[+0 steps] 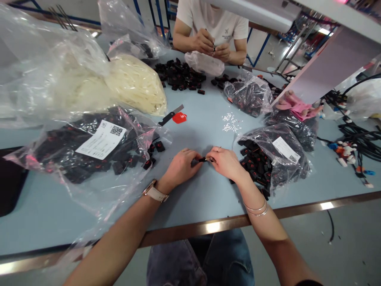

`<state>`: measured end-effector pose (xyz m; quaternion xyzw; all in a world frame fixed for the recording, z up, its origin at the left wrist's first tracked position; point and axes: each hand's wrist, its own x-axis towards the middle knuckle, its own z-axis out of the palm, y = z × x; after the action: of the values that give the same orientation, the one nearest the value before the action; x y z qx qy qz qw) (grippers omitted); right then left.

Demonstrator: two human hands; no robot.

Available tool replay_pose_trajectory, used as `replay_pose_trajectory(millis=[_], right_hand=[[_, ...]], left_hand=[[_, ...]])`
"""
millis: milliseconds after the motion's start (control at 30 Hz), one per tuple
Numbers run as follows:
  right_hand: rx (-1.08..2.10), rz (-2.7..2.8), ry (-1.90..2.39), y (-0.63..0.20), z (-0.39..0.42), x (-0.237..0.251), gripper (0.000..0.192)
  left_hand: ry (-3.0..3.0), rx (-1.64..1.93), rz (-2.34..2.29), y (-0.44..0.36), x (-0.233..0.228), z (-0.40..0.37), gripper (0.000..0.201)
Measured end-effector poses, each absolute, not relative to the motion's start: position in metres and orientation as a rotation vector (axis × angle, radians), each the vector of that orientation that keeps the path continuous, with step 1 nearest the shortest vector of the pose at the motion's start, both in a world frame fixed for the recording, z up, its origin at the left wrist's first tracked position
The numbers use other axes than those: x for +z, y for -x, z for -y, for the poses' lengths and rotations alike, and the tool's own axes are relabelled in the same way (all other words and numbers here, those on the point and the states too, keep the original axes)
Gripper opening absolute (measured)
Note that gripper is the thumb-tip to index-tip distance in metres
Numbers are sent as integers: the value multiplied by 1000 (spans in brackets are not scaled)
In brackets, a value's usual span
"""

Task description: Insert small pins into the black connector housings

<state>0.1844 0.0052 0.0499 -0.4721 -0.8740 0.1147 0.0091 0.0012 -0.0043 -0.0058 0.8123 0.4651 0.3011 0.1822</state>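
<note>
Over the middle of the blue-grey table, my left hand (185, 167) and my right hand (225, 162) meet at a small black plastic part (203, 159), perhaps a connector housing. The left fingers pinch its near side; the right fingertips close on its other end, where a tiny detail is too small to make out. Right of my right hand, black connector housings (256, 167) with orange-red marks spill from an open clear bag (287, 139). Left of my left hand lies another clear bag (74, 135) of similar black parts, with a few loose ones (160, 146) at its mouth.
Small white pieces (229, 122) lie scattered ahead. A black-handled blade (172, 115) rests beside a red piece (179, 117). Behind stand a bag of cream-coloured strips (135, 83) and a pile of black parts (180, 74). Across the table, a person's hands (212, 45) hold something small.
</note>
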Motion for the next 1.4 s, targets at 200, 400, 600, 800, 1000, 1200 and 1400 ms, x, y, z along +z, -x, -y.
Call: replay_pose_trajectory(millis=[200,400,600,800,1000,1200,1400], right_hand=[[314,2759,1483,-182,-3,52,23],[297,2802,1472,-180,-1,55,24],[255,2789,1460,-179,-1,52,26],[275,2691,1531,-181,-3,42,24],[304,2638,1481,-183,-4,36,23],[283,2656,1468,-180,-3,31,24],[317,2669,1535,-176,-4,34,22]], left_hand=[[-2297,860,-1293,-2,-4,5,8],[-2265,832,-1311,-2,-1,6,6],[-2239,793,-1323,-1,0,5,7],[-2211,770,-1367,2,1,4,9],[-2156,759,-1406,3,-1,2,9],[-2149,723,-1418,3,0,2,7],[-2159,697,-1427,2,2,2,7]])
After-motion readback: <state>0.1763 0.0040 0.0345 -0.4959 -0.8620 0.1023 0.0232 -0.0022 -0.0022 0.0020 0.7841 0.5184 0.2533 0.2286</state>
